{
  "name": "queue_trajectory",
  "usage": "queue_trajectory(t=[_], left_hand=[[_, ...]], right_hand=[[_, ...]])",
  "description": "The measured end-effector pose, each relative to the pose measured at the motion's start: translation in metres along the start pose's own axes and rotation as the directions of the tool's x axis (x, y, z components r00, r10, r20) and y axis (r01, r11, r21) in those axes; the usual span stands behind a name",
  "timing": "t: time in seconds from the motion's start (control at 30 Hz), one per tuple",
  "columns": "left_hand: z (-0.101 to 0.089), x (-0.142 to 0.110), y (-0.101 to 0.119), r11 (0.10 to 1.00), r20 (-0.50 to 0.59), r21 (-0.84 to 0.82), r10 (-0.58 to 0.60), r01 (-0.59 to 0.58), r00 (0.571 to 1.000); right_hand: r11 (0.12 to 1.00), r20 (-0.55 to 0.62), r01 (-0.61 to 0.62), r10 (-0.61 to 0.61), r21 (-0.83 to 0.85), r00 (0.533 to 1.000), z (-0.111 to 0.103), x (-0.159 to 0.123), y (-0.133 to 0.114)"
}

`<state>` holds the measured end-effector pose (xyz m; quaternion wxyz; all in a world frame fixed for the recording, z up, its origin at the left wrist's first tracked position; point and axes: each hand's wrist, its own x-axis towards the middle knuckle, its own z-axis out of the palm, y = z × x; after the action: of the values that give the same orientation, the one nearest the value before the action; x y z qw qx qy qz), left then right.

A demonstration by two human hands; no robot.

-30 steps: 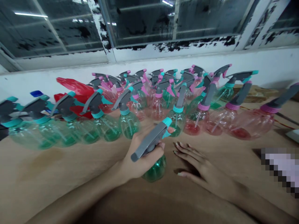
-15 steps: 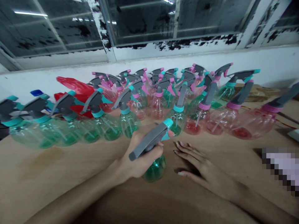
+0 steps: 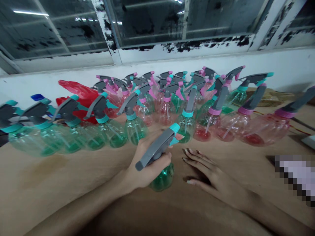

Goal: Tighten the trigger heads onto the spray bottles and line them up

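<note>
My left hand (image 3: pixel 145 162) is wrapped round the neck of a green spray bottle (image 3: pixel 162 178) with a grey and turquoise trigger head, its nozzle pointing away from me. The bottle stands on the wooden table (image 3: pixel 88 183), though my fingers hide its neck and collar. To the right of it, my right hand (image 3: pixel 209 172) rests on the tabletop with its fingers stretched out, holding nothing. Just beyond both hands is another green spray bottle (image 3: pixel 186 129) with a turquoise collar.
Green spray bottles (image 3: pixel 116 132) line the left, and pink ones (image 3: pixel 227 127) the right, with several more behind. A red plastic bag (image 3: pixel 78 91) lies at the back left. A blurred pale object (image 3: pixel 297 173) is at the right edge. Windows and a white wall rise behind.
</note>
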<state>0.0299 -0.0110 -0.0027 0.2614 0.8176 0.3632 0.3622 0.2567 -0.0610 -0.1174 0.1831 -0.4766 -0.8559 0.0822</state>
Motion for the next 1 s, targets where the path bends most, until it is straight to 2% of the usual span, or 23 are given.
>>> queue_trajectory(t=[0.27,0.5,0.73,1.0], left_hand=[[0.0032,0.0013,0.0010,0.997,-0.010,-0.077,0.024,-0.024,1.000],[0.0029,0.0020,-0.0004,0.998,-0.011,-0.044,0.034,-0.035,0.999],[0.0039,0.0025,-0.0002,0.994,-0.026,-0.083,0.073,-0.075,0.997],[0.0035,0.0029,-0.0003,0.995,-0.008,-0.081,0.061,-0.062,0.998]], right_hand=[[1.000,-0.018,0.002,-0.002,0.013,1.000,-0.0009,0.0007,-0.0013],[1.000,-0.021,-0.005,0.005,0.027,1.000,-0.0007,0.0003,-0.0013],[0.999,-0.051,-0.003,0.005,0.032,0.999,-0.0023,0.0012,-0.0037],[0.999,-0.039,0.003,-0.002,0.042,0.999,-0.0027,0.0011,-0.0021]])
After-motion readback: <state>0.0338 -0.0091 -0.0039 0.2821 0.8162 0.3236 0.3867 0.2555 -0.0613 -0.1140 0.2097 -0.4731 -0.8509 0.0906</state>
